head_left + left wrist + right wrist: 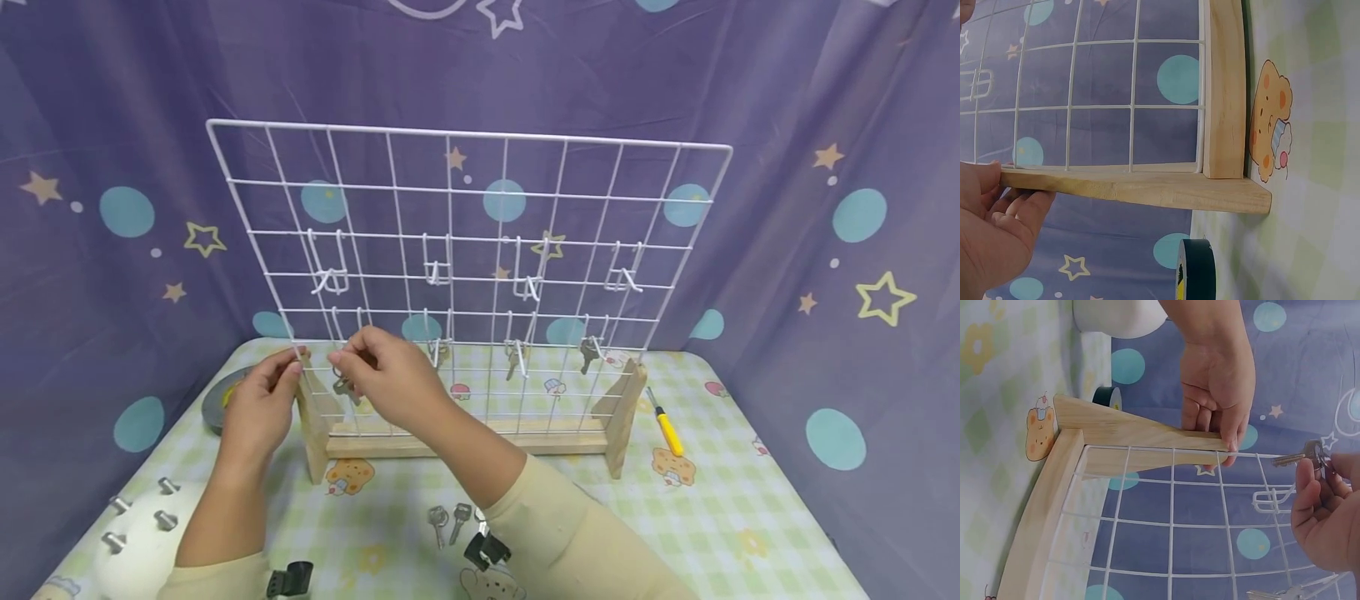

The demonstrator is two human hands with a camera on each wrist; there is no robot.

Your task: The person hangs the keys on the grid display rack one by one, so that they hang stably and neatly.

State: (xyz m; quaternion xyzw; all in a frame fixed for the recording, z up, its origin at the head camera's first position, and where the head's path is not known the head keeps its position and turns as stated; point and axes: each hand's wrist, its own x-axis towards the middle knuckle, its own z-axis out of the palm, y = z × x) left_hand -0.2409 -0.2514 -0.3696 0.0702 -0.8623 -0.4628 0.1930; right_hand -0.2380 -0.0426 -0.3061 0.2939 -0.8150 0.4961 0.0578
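Observation:
My right hand (393, 375) pinches a metal key (1291, 460) by its ring end, in front of the lower left of a white wire grid (480, 197). Close by the fingers is a white wire hook (1266, 501), mostly hidden behind the hand in the head view. My left hand (258, 408) grips the upper end of the grid's left wooden side support (1147, 192), thumb on one side and fingers on the other. More keys hang from the other lower hooks, among them a dark key (589, 357) at the right.
Several white hooks (529, 285) sit in a row higher on the grid. Loose keys (438, 525) lie on the checked cloth in front. A yellow-handled screwdriver (667, 429) lies right of the stand; a dark round roll (217, 404) and a white object with metal pegs (142, 550) are at left.

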